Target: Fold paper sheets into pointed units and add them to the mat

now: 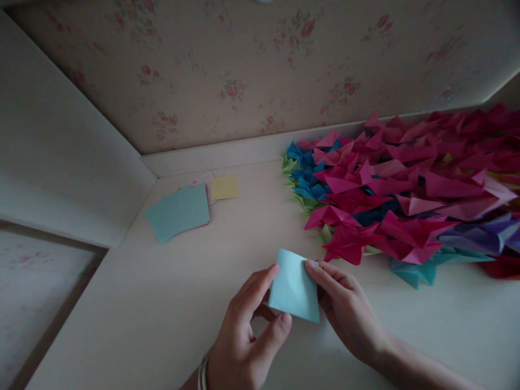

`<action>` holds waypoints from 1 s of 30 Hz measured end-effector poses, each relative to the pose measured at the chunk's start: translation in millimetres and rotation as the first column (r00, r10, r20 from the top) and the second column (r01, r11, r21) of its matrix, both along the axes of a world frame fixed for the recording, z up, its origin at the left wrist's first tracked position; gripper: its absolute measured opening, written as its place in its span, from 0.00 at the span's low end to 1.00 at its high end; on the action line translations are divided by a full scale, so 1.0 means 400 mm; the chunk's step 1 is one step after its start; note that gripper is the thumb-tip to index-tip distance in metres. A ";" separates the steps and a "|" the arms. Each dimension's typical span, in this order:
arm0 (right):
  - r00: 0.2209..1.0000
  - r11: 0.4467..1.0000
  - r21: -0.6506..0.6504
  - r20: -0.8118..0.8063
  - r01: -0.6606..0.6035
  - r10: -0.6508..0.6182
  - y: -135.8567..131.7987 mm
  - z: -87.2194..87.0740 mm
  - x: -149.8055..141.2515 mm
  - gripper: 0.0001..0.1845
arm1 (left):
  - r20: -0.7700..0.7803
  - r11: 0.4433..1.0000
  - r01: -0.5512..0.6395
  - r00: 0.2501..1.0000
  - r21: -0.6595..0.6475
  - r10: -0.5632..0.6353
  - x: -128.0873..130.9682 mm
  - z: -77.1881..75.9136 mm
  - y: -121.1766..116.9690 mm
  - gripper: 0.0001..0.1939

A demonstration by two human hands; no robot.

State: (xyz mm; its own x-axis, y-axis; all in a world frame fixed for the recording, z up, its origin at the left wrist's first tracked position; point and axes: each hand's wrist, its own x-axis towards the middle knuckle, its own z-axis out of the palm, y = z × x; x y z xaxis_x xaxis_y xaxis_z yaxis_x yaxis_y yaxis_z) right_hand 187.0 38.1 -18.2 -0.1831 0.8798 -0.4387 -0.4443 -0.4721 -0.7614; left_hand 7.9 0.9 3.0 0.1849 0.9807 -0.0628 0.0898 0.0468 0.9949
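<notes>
Between my two hands, above the white tabletop, is a light blue square of origami paper [294, 287], tilted and slightly curved. My left hand [252, 325] grips its left and lower edges, the index finger at the side and the thumb at the bottom. My right hand [345, 303] pinches the upper right edge, thumb on the front face and the other fingers behind. Whether the paper is one layer or folded over, I cannot tell. Beyond my right hand lies a large heap of folded paper cranes [365, 216], mostly pink, with some blue, green and purple.
A stack of blue-green paper sheets [179, 211] lies at the back left of the white table [142, 303]. Touching it is a small yellow paper square [224, 187]. A floral-papered wall [244, 70] rises behind, and a white panel [60, 124] stands at left.
</notes>
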 end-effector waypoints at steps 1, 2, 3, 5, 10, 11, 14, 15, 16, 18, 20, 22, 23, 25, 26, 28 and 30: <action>1.000 1.000 -0.001 0.001 -0.006 0.006 -0.001 0.001 0.000 0.22 | -0.001 1.000 -0.004 1.000 0.000 0.004 0.000 0.001 0.001 0.25; 1.000 1.000 0.002 0.006 -0.014 0.014 -0.002 0.002 0.001 0.21 | -0.002 1.000 -0.013 1.000 -0.005 0.013 0.000 0.000 0.003 0.24; 1.000 1.000 0.006 0.014 -0.021 0.021 -0.002 0.003 0.001 0.21 | -0.005 1.000 -0.022 1.000 -0.013 0.022 0.000 0.000 0.004 0.24; 0.999 0.999 0.021 0.037 -0.036 0.035 -0.004 0.006 0.000 0.22 | -0.007 0.998 -0.044 0.999 -0.036 0.043 0.000 -0.001 0.009 0.23; 0.987 0.988 0.093 0.112 -0.126 0.115 -0.010 0.012 -0.002 0.24 | -0.041 0.987 -0.139 0.990 -0.074 0.136 -0.004 -0.002 0.021 0.13; 0.984 0.985 0.100 0.125 -0.143 0.130 -0.011 0.011 -0.003 0.24 | -0.040 0.988 -0.134 0.991 -0.076 0.131 -0.006 -0.003 0.021 0.13; 0.984 0.989 0.064 0.124 -0.135 0.126 -0.012 0.009 -0.004 0.24 | -0.031 0.995 -0.068 0.997 -0.074 0.066 -0.014 -0.009 0.014 0.19; 0.988 0.992 0.039 0.106 -0.118 0.114 -0.011 0.008 -0.005 0.23 | -0.033 0.996 -0.049 0.998 -0.070 0.046 -0.016 -0.011 0.011 0.22; 0.992 0.995 0.014 0.084 -0.098 0.096 -0.010 0.008 -0.005 0.23 | -0.036 0.997 -0.036 0.999 -0.062 0.034 -0.018 -0.012 0.009 0.23; 0.996 0.997 -0.019 0.042 -0.075 0.076 -0.007 0.008 -0.007 0.23 | -0.029 0.999 -0.019 0.999 -0.046 0.018 -0.018 -0.012 0.008 0.22; 0.997 0.997 -0.034 0.021 -0.075 0.076 -0.006 0.010 -0.008 0.23 | -0.005 0.999 -0.012 1.000 -0.035 0.011 -0.016 -0.010 0.010 0.22; 0.997 0.996 -0.039 0.024 -0.077 0.078 -0.006 0.010 -0.008 0.23 | 0.016 0.999 -0.014 1.000 -0.035 0.015 -0.014 -0.009 0.013 0.22; 0.996 0.996 -0.041 0.030 -0.078 0.079 -0.008 0.010 -0.008 0.23 | 0.022 0.999 -0.016 1.000 -0.038 0.017 -0.013 -0.008 0.014 0.22; 0.996 0.996 -0.037 0.039 -0.083 0.084 -0.010 0.010 -0.007 0.23 | 0.027 0.999 -0.012 1.000 -0.045 0.014 -0.012 -0.008 0.015 0.22; 0.995 0.996 -0.032 0.040 -0.088 0.089 -0.011 0.010 -0.006 0.22 | 0.028 0.999 -0.008 1.000 -0.047 0.009 -0.012 -0.008 0.015 0.21; 0.994 0.994 -0.021 0.034 -0.103 0.104 -0.011 0.011 -0.006 0.22 | 0.028 0.999 0.005 1.000 -0.049 -0.004 -0.011 -0.007 0.015 0.21; 0.994 0.994 -0.015 0.024 -0.109 0.110 -0.009 0.013 -0.006 0.22 | 0.033 0.999 0.016 0.999 -0.049 -0.015 -0.011 -0.006 0.014 0.21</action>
